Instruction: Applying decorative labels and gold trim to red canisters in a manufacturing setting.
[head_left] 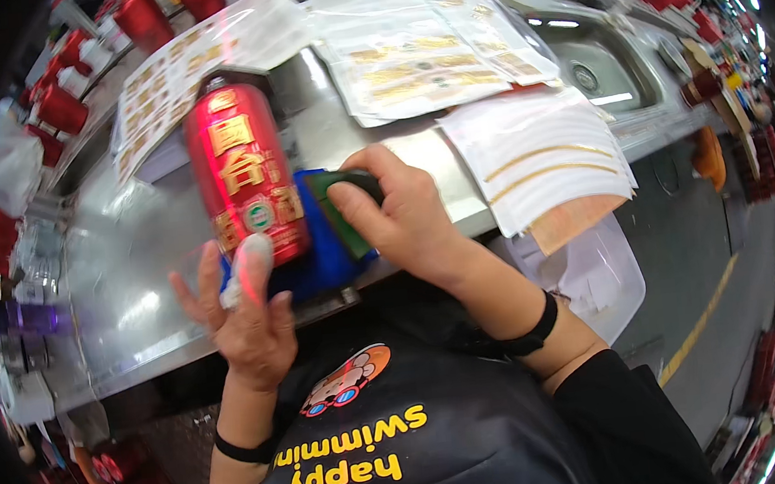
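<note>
A red bottle [249, 176] with gold characters and a small green-and-white round emblem lies on a blue cloth [321, 274], its dark neck end pointing away from me. At its near end is my left hand [255, 334], fingers spread, with white coverings on some fingertips; one covered fingertip touches the bottle's base. My right hand [408, 217] is closed around a dark green, flat-edged scraper-like tool [334, 214], just right of the bottle above the cloth. Part of the tool is hidden by my fingers.
Sheets of gold decals [407, 53] lie at the back of the metal worktop [122, 295], and one with curved gold strips [543, 157] overhangs its right edge. A sink [591, 73] is at back right, a clear plastic bin [610, 276] below. Red bottles [142, 18] stand behind.
</note>
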